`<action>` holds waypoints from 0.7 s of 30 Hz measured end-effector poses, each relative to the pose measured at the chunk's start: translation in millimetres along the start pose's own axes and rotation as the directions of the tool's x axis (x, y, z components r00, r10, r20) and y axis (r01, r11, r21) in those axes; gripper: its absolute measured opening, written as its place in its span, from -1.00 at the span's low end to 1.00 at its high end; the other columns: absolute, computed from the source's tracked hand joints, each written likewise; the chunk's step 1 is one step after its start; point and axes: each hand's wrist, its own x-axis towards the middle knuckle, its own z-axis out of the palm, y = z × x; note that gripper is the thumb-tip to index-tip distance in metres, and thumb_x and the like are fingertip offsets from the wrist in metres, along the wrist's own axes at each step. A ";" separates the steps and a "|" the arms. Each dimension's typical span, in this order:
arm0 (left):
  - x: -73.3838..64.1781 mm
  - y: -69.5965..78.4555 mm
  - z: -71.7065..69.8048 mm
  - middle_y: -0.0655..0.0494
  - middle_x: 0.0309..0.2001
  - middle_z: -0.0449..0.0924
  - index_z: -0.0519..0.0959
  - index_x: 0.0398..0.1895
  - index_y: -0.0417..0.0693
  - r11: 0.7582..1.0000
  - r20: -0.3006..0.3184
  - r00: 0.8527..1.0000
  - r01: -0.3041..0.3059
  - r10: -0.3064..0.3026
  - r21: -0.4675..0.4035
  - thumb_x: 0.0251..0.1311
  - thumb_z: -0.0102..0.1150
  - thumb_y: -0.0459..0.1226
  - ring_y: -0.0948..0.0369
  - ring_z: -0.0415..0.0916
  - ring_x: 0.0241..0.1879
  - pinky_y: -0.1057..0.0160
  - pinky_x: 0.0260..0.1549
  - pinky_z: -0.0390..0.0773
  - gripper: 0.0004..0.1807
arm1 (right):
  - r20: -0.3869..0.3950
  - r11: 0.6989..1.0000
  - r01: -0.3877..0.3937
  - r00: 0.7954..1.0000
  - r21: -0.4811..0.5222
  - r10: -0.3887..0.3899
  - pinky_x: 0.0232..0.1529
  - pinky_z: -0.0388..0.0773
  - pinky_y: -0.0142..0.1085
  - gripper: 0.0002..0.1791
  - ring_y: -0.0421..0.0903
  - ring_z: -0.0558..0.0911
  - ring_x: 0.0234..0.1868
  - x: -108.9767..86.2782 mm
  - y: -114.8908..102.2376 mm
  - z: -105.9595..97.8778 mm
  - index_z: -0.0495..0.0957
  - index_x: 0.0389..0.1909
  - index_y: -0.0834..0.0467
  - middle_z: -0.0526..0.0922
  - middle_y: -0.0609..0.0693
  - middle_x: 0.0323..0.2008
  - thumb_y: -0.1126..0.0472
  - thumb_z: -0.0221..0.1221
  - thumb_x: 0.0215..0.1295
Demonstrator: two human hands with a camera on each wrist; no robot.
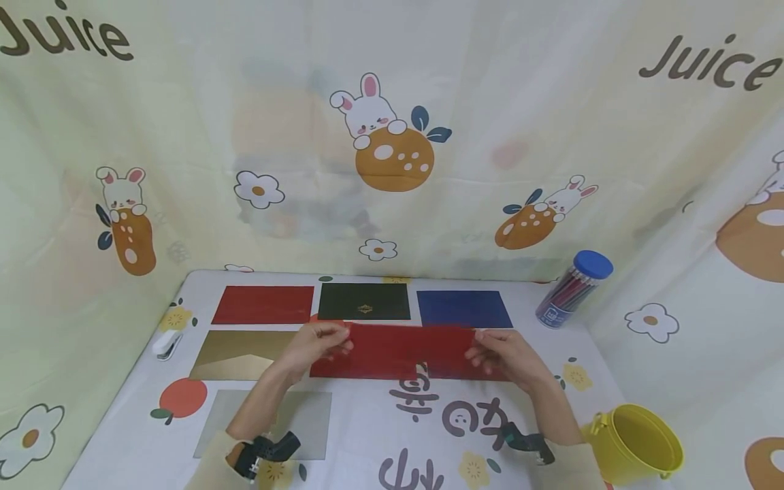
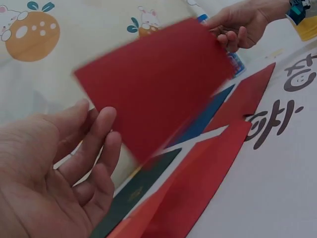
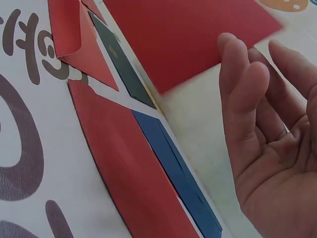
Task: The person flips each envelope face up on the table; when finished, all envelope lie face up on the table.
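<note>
Both hands hold up a flat red card [image 1: 407, 344] over the middle of the table. My left hand [image 1: 314, 346] pinches its left edge, with the lower fingers loosely curled. At the opposite edge, my right hand [image 1: 507, 357] pinches it between thumb and fingers. Beneath lie two red envelopes, one [image 2: 208, 173] showing a lighter orange-red flap, the other [image 3: 124, 163] nearer the right hand. In the head view the card covers much of both. Just behind are a dark green card [image 1: 361, 299] with a small gold emblem and a blue envelope [image 1: 462, 307].
Another red piece [image 1: 263, 304] lies back left, above a gold envelope [image 1: 223, 350]. A grey sheet [image 1: 306, 422] lies under the left forearm. A small stapler [image 1: 167, 344] sits at the left edge. On the right stand a blue-lidded pencil jar [image 1: 569, 292] and a yellow bucket [image 1: 637, 442].
</note>
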 end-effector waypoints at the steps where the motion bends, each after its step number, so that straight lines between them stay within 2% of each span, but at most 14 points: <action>1: 0.3 -0.2 0.2 -0.06 -0.19 0.73 0.72 -0.05 -0.04 1.000 -0.012 1.000 0.006 -0.006 0.011 0.27 0.34 -0.06 -0.07 0.66 -0.09 0.00 -0.09 0.62 -0.69 | 0.002 1.000 0.004 1.000 0.004 -0.004 -0.47 0.59 -0.36 -0.64 -0.10 0.70 -0.39 0.6 0.2 0.5 0.68 -0.13 0.31 0.77 0.07 -0.33 0.05 0.22 0.43; 4: 1.9 -1.5 2.3 -0.01 -0.19 0.73 0.74 -0.09 -0.01 0.999 -0.036 0.999 0.015 -0.014 0.043 0.20 0.40 -0.06 -0.06 0.64 -0.14 0.01 -0.14 0.61 -0.70 | 0.018 1.000 0.015 1.000 0.007 -0.015 -0.43 0.62 -0.34 -0.73 -0.12 0.68 -0.39 3.9 1.9 2.6 0.69 -0.18 0.29 0.73 0.04 -0.36 0.12 0.27 0.38; 7: 3.6 -3.9 6.2 0.05 -0.23 0.73 0.71 -0.09 -0.02 0.996 -0.033 0.999 0.002 0.001 0.086 0.15 0.46 -0.10 0.02 0.65 -0.23 0.10 -0.20 0.64 -0.69 | 0.058 1.000 0.011 0.998 0.019 -0.012 -0.38 0.66 -0.30 -0.72 -0.13 0.65 -0.41 7.8 4.8 5.1 0.60 -0.07 0.32 0.68 0.02 -0.38 0.20 0.29 0.35; 9: 4.5 -6.7 8.3 0.04 -0.22 0.74 0.65 -0.02 -0.07 0.994 -0.021 1.000 -0.015 0.017 0.104 0.15 0.46 -0.13 0.07 0.67 -0.28 0.15 -0.22 0.67 -0.63 | 0.081 1.000 0.008 0.997 0.016 -0.009 -0.34 0.69 -0.27 -0.58 -0.11 0.65 -0.43 9.4 5.8 6.5 0.49 0.12 0.30 0.66 0.04 -0.39 0.21 0.31 0.33; 12: 4.8 -9.7 9.5 0.01 -0.22 0.74 0.52 0.18 -0.05 0.992 0.008 0.999 -0.036 0.035 0.122 0.16 0.45 -0.17 0.09 0.69 -0.31 0.18 -0.26 0.69 -0.47 | 0.131 1.000 0.006 0.991 0.008 -0.007 -0.31 0.72 -0.20 -0.29 -0.07 0.67 -0.47 10.3 6.5 6.7 0.25 0.42 0.19 0.67 0.10 -0.38 0.23 0.32 0.31; 15: 5.3 -11.9 8.2 -0.01 -0.24 0.73 0.35 0.40 0.06 0.993 0.050 0.998 -0.036 0.030 0.114 0.15 0.45 -0.19 0.08 0.67 -0.35 0.18 -0.29 0.67 -0.26 | 0.176 1.000 0.000 0.984 -0.002 0.001 -0.29 0.73 -0.14 -0.13 -0.04 0.69 -0.49 9.3 6.4 5.9 0.07 0.55 0.10 0.67 0.16 -0.37 0.25 0.32 0.32; 18: 5.2 -12.3 7.0 -0.03 -0.27 0.71 0.22 0.51 0.18 0.994 0.096 0.995 -0.027 0.017 0.110 0.16 0.45 -0.19 0.09 0.63 -0.43 0.20 -0.34 0.62 -0.13 | 0.182 0.999 -0.024 0.983 -0.025 0.028 -0.26 0.73 -0.12 -0.16 -0.01 0.69 -0.48 7.8 7.0 5.5 0.13 0.53 0.06 0.68 0.17 -0.35 0.22 0.33 0.31; 21: 4.4 -12.6 6.1 -0.02 -0.28 0.71 0.21 0.52 0.20 0.992 0.131 0.991 -0.026 0.010 0.120 0.16 0.45 -0.17 0.12 0.58 -0.51 0.25 -0.41 0.58 -0.12 | 0.170 0.998 -0.041 0.984 -0.058 0.050 -0.26 0.72 -0.14 -0.25 0.01 0.69 -0.46 6.5 8.9 5.1 0.24 0.44 0.09 0.68 0.16 -0.36 0.19 0.35 0.29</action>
